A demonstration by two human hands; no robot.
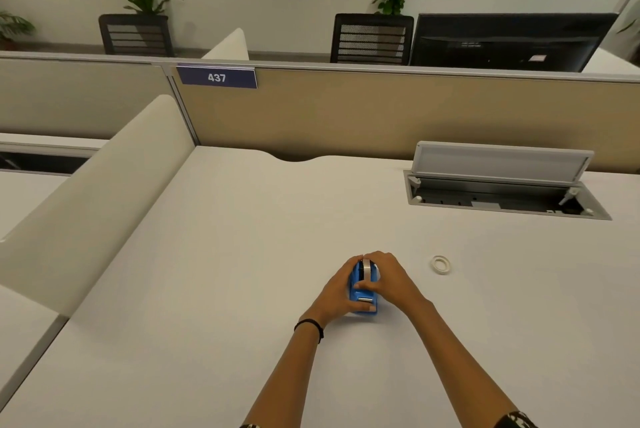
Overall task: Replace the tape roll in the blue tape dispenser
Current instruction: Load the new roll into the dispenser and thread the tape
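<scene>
The blue tape dispenser (360,292) stands on the white desk (242,272), its metal cutter end facing me. A tape roll (365,269) sits upright in its top slot. My left hand (337,292) wraps the dispenser's left side, thumb lying across the front near the cutter. My right hand (389,277) covers the right side, fingers over the top of the roll. A thin white ring, a tape core (441,264), lies flat on the desk to the right, apart from both hands.
An open cable hatch (502,197) with its raised lid is set in the desk at the back right. A beige partition (381,116) closes the far edge. A white side divider (93,206) borders the left.
</scene>
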